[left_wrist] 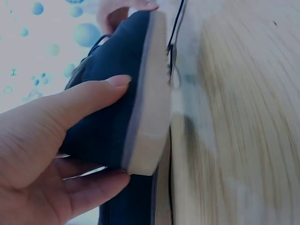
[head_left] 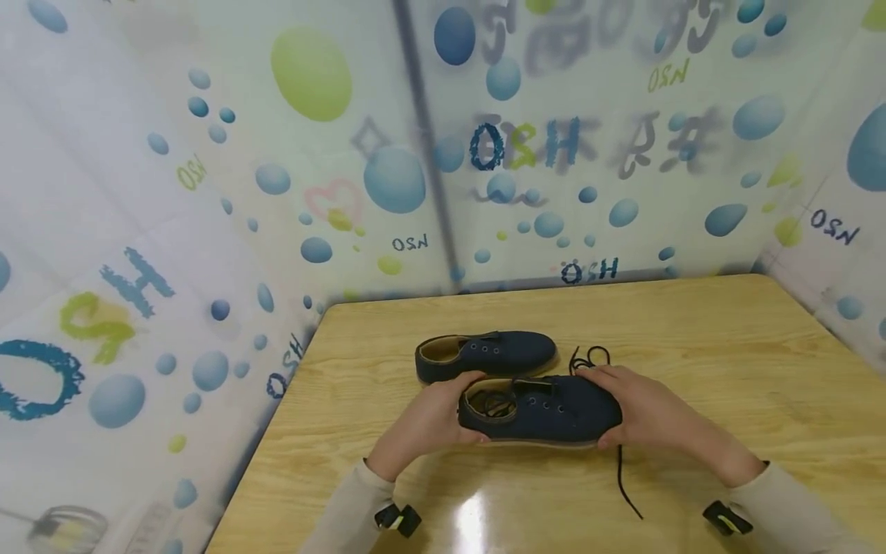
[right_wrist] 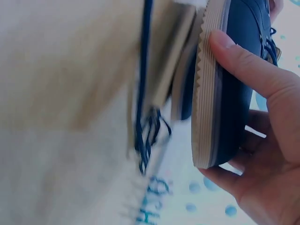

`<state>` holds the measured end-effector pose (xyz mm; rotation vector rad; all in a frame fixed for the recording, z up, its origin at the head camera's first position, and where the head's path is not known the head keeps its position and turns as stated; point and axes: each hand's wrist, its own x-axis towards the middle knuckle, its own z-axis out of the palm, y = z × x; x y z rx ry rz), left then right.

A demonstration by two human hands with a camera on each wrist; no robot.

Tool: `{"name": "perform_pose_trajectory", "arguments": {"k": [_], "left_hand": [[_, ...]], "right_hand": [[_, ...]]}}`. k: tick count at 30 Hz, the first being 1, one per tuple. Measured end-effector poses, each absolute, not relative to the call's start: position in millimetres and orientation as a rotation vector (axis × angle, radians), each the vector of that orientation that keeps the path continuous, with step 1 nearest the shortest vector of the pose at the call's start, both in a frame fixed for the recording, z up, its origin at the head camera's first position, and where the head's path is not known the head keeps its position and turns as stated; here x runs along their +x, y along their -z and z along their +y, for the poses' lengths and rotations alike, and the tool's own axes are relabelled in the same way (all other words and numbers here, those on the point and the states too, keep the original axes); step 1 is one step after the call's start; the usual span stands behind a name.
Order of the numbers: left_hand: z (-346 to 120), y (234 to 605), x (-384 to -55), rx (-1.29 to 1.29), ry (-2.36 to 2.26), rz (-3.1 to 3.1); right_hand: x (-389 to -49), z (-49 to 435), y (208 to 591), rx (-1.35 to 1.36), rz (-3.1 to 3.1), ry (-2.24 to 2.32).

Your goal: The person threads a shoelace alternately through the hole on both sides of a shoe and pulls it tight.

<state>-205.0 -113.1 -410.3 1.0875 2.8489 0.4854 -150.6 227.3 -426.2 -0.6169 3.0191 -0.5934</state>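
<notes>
Navy fabric lace-up shoe with pale ridged sole point(head_left: 571, 419): held over the yellowish wood-grain table point(head_left: 332, 385), long axis crosswise between the hands, toe rightward. Left hand point(head_left: 439, 415): gripping heel. Right hand point(head_left: 644, 408): gripping toe; both equally near. Matching navy shoe point(head_left: 522, 352): just beyond, roughly parallel. Thin black laces point(right_wrist: 143, 70): loose around the toe end, possible snag.
</notes>
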Motion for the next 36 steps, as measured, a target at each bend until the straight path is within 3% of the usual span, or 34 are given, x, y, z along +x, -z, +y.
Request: {"name": "perform_pose_trajectory", "arguments": {"k": [12,25,36], "left_hand": [[-28.3,405.8,-224.5,1.036,-0.52,2.894],[79.5,425.9,-273.9,1.04,-0.583,2.846],[149.3,443.1,-278.1,1.095,-0.624,2.886]], "right_hand": [[-168.3,304.0,399.9,-0.634,3.084,0.572],[-203.6,397.0,409.8,-0.461,3.065,0.619],[-206.9,448.8,419.7,-0.363,3.074,0.619]]}}
